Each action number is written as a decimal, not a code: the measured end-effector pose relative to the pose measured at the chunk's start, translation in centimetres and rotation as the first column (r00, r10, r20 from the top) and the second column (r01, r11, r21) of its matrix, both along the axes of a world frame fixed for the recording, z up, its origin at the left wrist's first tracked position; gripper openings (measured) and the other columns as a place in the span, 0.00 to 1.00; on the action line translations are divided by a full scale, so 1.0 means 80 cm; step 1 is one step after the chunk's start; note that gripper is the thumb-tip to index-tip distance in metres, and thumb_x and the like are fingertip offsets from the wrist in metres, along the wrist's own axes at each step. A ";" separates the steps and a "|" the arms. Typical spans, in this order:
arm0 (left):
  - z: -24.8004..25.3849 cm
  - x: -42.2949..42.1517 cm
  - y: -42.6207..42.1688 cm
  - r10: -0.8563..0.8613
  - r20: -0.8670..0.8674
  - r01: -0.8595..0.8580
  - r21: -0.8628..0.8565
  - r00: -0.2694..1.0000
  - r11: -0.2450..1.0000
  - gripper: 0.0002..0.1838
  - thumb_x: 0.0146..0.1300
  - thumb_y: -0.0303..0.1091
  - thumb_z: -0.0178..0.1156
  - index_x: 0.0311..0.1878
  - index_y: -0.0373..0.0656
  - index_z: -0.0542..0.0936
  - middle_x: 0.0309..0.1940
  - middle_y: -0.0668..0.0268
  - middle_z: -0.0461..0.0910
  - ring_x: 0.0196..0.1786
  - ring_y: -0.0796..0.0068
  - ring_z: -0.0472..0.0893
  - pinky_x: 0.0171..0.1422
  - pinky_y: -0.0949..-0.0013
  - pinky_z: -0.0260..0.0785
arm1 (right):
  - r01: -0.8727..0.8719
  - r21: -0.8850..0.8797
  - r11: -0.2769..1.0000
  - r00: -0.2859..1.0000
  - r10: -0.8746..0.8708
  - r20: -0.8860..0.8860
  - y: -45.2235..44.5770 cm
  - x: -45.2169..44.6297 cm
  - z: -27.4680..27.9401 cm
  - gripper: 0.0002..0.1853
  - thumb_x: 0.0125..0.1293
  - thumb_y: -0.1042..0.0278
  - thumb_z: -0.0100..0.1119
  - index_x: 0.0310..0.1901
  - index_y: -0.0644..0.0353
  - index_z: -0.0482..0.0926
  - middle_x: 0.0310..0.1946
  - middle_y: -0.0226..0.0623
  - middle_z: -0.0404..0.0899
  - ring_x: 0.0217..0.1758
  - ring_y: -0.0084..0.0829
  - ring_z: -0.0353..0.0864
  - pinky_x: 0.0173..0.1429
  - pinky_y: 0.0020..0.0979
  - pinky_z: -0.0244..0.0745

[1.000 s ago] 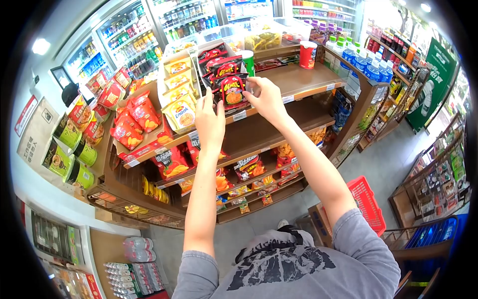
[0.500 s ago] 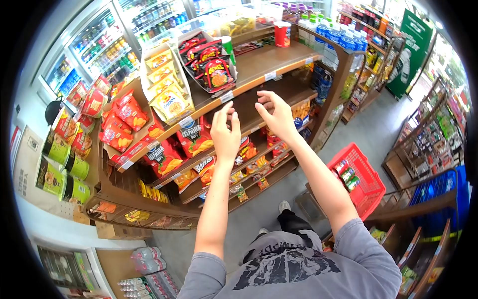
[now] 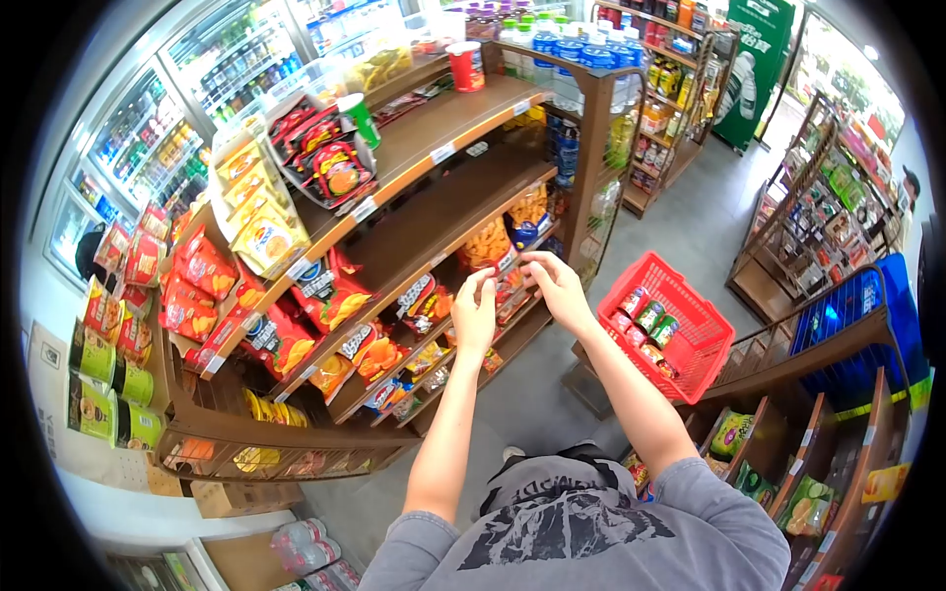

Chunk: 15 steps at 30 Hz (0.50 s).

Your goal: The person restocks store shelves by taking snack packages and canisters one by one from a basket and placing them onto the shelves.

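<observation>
left hand (image 3: 474,313) and right hand (image 3: 556,293), both loosely spread, hover before a snack shelf (image 3: 443,219); red basket (image 3: 706,340) at right holds cans (image 3: 649,316).

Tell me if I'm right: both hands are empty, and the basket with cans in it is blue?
Not quite: the basket is red, not blue, as the head view shows. It does have cans in it, and the left hand and right hand are empty.

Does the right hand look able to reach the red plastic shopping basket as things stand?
Probably yes: the right hand appears empty, and nothing visible stands between it and the open-topped basket.
</observation>
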State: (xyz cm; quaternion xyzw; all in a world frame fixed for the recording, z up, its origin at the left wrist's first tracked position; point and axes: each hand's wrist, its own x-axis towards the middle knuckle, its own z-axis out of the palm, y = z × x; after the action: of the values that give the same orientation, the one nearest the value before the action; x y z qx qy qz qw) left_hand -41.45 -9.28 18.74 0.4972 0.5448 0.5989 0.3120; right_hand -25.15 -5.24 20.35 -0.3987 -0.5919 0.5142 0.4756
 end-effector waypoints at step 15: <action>-0.101 0.279 0.018 -0.391 0.103 0.404 -0.254 0.915 0.879 0.14 0.75 0.35 0.52 0.57 0.42 0.79 0.45 0.68 0.83 0.42 0.80 0.78 0.48 0.75 0.68 | 0.400 -0.218 0.890 0.906 -0.420 -0.055 -0.072 0.322 -0.105 0.15 0.78 0.62 0.46 0.56 0.61 0.77 0.43 0.35 0.82 0.43 0.23 0.80 0.48 0.25 0.75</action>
State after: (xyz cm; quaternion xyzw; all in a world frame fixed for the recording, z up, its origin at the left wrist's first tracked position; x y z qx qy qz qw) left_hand -19.10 -7.83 10.67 0.5363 0.5001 0.4540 0.5061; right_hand 0.61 -11.04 11.96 -0.5343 -0.4143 0.4789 0.5599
